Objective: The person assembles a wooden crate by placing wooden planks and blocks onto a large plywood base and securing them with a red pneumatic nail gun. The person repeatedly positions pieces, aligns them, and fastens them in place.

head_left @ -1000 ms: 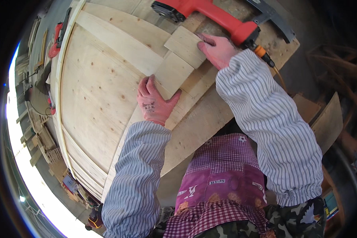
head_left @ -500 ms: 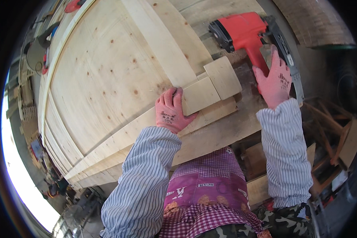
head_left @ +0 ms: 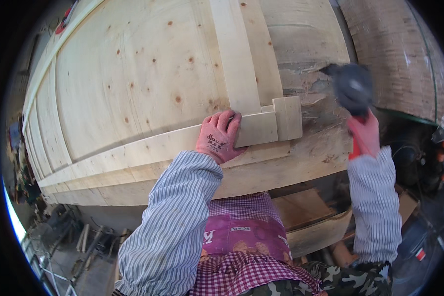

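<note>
Nail gun (head_left: 354, 89) clamped in my right hand (head_left: 366, 134), black head (blurred) just beyond knuckles; left hand (head_left: 219, 137) clasps wood block (head_left: 258, 129) by near end, second block (head_left: 288, 117) touching far end.

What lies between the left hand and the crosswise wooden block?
The head view shows a lengthwise wooden block filling that stretch: the left hand holds its left end, and the crosswise wooden block sits at its right end.

Bench (head_left: 325, 148): wooden; top worn & peeling, R side.
On bench: lg. knotty ply panel (head_left: 143, 84) w/ pale battens (head_left: 238, 64).
Panel's near R corner: 2 sm. wood blocks (head_left: 288, 119), edges touching.
</note>
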